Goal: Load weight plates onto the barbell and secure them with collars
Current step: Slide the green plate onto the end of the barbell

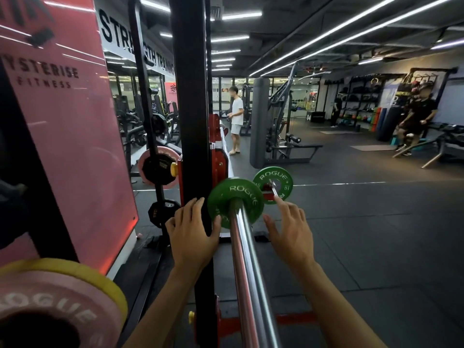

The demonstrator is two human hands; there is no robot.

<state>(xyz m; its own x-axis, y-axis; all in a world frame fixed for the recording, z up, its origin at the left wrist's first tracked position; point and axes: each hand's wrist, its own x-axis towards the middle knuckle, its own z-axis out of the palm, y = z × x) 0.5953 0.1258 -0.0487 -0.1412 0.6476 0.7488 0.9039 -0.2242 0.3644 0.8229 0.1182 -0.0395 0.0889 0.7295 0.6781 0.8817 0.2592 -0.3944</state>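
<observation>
The barbell sleeve (244, 247) in front of me is smooth, mirror-bright chromed metal, the green plate (234, 197) on it looks matt and rubbery with raised white lettering, and the floor (376, 234) is dull dark rubber.

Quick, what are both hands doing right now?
Left hand: open, fingers at the green plate.
Right hand: open, holding nothing.

"ROGUE" on both green plates (234, 202) (far one (273, 183) adds "10"), "FITNESS" on pink panel (62, 96).
</observation>
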